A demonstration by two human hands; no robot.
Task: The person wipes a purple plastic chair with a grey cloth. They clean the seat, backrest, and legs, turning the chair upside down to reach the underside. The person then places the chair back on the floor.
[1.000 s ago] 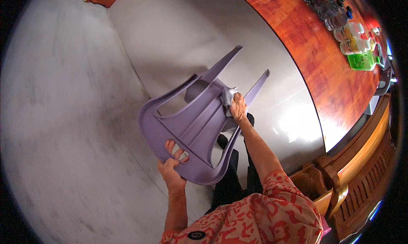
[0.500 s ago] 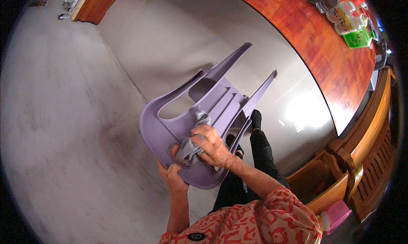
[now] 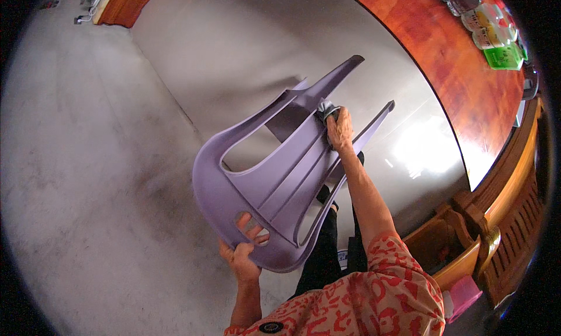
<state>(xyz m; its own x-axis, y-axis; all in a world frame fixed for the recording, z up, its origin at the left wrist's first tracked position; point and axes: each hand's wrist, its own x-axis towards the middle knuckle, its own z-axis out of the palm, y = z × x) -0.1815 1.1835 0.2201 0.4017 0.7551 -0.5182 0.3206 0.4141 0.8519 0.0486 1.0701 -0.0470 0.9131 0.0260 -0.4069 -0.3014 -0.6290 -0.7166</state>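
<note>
Over grey concrete floor (image 3: 87,190), left hand (image 3: 242,257) grips the tipped purple plastic chair (image 3: 274,178) while right hand (image 3: 340,128) presses a crumpled grey cloth (image 3: 325,109) high on its back, legs probably unwiped.

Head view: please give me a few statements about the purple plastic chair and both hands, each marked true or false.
1. The left hand grips the purple plastic chair through a cutout in its backrest. True.
2. The right hand is empty. False: it presses a grey cloth against the chair.
3. The chair stands upright on the floor. False: it is held up and tilted, legs pointing away.
4. A wooden table with bottles on it lies to the right. True.
</note>
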